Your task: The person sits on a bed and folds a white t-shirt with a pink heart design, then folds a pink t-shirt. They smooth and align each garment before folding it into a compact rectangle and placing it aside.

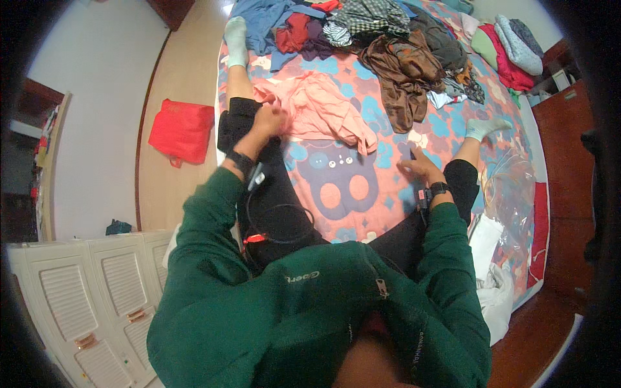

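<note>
A crumpled pink garment (320, 109) lies on the patterned bed cover (344, 184) between my spread legs. My left hand (270, 120) is at the garment's left edge, over my left knee. Its fingers are blurred, and whether they grip the cloth is unclear. My right hand (421, 166) hovers over the cover to the right of the garment, its fingers apart and nothing in it. Each wrist wears a dark band with a small device attached. A thin black cable (281, 206) loops over my left thigh.
Heaped clothes (339, 29) cover the bed's far end, with a brown velvety garment (407, 72) nearest. Folded bedding (514, 53) sits far right. Clear plastic packaging (509, 199) lies right of my leg. A red bag (182, 131) rests on the floor beside white cabinets (92, 296).
</note>
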Demonstrator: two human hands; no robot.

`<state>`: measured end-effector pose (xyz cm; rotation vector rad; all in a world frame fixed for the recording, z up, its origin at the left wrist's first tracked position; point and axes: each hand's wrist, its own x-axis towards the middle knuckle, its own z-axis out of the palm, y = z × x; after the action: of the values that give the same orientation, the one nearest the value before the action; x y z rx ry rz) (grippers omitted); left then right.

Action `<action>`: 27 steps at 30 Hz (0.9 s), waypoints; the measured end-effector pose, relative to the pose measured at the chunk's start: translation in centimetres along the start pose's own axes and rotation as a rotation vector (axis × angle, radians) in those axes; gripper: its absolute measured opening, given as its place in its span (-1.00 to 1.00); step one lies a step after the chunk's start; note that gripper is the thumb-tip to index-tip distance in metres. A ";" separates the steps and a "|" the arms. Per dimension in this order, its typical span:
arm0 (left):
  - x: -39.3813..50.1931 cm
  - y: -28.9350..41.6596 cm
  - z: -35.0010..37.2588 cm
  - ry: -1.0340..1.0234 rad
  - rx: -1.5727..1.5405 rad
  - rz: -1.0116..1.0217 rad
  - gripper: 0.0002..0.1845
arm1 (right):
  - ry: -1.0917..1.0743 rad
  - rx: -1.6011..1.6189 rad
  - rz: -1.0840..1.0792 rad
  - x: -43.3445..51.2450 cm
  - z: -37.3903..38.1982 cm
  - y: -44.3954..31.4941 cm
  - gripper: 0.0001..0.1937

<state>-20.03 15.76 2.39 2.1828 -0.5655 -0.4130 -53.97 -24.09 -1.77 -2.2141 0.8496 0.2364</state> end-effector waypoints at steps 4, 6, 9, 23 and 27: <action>-4.6 0.3 2.7 0.176 0.252 0.387 -0.33 | 0.216 -0.129 -0.112 -0.4 0.6 -5.6 -0.36; -5.5 1.2 2.7 0.067 0.435 0.391 -0.26 | 0.290 0.036 -0.245 -0.2 2.8 -10.0 -0.37; -5.6 1.6 2.4 0.177 0.519 0.524 -0.48 | 0.320 -0.063 -0.494 1.0 6.6 -16.2 -0.42; -2.3 -4.2 -12.6 0.374 -1.380 0.073 -0.61 | 0.374 0.970 -0.196 -2.0 -8.0 -10.2 -0.59; -3.0 -5.1 -11.1 0.259 -1.317 0.126 -0.64 | 0.545 0.123 -0.094 -9.2 -8.1 -5.0 -0.60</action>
<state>-15.99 27.33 5.38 0.9008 -0.1594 -0.2856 -58.51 -22.63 10.56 -2.2210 1.0056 -0.4743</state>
